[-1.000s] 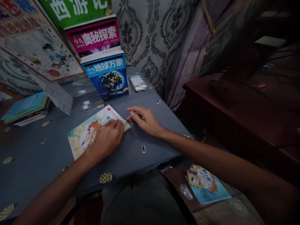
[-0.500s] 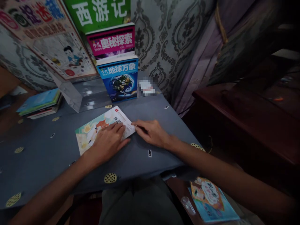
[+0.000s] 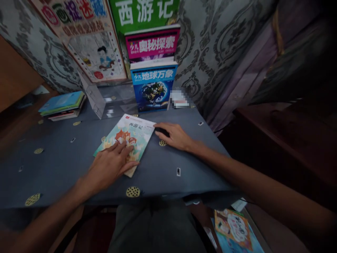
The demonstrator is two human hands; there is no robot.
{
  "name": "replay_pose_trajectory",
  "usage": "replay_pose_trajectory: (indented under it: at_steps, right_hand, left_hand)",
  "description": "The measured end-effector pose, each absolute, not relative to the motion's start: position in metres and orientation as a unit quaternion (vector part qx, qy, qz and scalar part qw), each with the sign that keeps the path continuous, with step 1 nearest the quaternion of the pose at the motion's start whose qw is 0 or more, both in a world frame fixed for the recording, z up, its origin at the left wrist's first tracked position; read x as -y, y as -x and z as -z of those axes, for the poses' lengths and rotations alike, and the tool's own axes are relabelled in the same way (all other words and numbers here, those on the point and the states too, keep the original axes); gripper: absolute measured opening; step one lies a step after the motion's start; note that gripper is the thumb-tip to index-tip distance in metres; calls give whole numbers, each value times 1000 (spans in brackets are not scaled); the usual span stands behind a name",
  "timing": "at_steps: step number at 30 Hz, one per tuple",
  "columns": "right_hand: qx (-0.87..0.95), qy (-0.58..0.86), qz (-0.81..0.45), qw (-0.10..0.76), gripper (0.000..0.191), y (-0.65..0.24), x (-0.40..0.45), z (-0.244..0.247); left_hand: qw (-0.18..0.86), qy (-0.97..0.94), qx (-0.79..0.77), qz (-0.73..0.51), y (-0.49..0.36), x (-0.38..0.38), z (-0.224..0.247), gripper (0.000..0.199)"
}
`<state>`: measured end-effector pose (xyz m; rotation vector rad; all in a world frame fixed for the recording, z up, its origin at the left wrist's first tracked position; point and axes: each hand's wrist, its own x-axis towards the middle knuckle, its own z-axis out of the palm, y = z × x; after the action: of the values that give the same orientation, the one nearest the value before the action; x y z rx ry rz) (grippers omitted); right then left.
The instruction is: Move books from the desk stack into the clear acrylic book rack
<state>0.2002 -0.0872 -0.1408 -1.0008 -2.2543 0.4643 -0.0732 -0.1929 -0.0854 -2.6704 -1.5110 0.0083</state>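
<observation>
A thin paperback book (image 3: 138, 131) with a white and pale green illustrated cover lies at a slant on the cloth-covered table. My left hand (image 3: 112, 158) rests on the lower half of its cover, fingers stretched out and thumb by the bottom edge; it covers part of the picture. At the upper right corner of the book, my right hand (image 3: 175, 135) has its fingers bent, with the fingertips closed on the corner. A dark gap shows between index finger and thumb.
A blue book (image 3: 154, 88), a pink book (image 3: 152, 42) and a green book (image 3: 147, 14) stand upright behind. Left are a picture book (image 3: 94, 45), a clear stand (image 3: 92, 95) and a book stack (image 3: 63, 103). Another book (image 3: 234, 228) lies below the table's right side.
The book has turned counter-clockwise, so its title end now points away from me and more of the title shows. Both hands have moved with it. The view has shifted left.
</observation>
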Motion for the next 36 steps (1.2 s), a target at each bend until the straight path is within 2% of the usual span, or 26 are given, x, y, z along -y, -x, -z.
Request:
replay_pose_trajectory:
  at_steps: [5,12,18,29,32,36]
  right_hand:
    - [862,363,-184,302,36,-194,65,146]
    - [876,345,-149,302,39,-186,88,152]
    - [886,304,-186,295,37,-171,121,144]
    - [844,264,-289,366,32,-156,166,133]
    - [845,245,-284,381,31,-155,177,130]
    - [885,179,-210,374,25,-154,189,130]
  left_hand:
    - [6,903,426,-46,88,205,89,70]
    - [29,902,431,-7,87,208,105,46]
    - [28,908,418,13,89,207,106,43]
    - [2,903,429,14,88,207,97,44]
    - [10,905,425,6,87,208,97,44]
    - [30,913,408,3,88,210,98,44]
